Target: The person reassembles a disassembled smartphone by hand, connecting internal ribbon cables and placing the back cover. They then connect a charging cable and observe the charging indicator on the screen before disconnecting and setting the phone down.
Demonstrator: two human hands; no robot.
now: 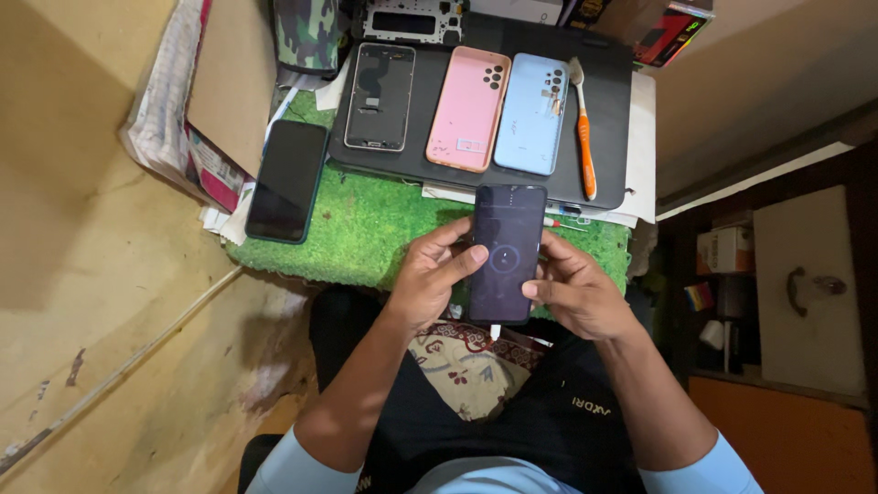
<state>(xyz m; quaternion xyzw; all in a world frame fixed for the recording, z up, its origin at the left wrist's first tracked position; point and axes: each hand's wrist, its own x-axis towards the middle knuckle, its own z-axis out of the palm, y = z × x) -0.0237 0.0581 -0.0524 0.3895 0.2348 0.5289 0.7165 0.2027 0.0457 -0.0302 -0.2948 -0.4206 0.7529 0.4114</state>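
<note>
Looking largest first: green turf mat (366, 229) lies past both hands, and on its far side sits a black work pad (613, 101). On the pad, well beyond the fingertips, left to right: an opened phone chassis (380, 96), pink back cover (468, 108), light blue back cover (532, 113), and an orange-handled toothbrush (583, 137) lying lengthwise. A second dark phone (287, 180) rests face up up-left of the left hand, half on the mat edge, apart from it. Patterned cloth (462, 370) sits on the lap just below the wrists. The dark phone (508, 252) is held upright between the two hands, screen toward the camera, showing a faint circle. Left hand (430, 279) wraps its left edge, fingers curled behind, thumb laid across the lower screen. Right hand (576, 293) grips the right edge, fingers curled, thumb tip pressed at the lower right side of the screen. Both hands closed on it, not spread. A white cable plug (495, 331) goes into the phone's bottom end, just between the heels of both hands.
</note>
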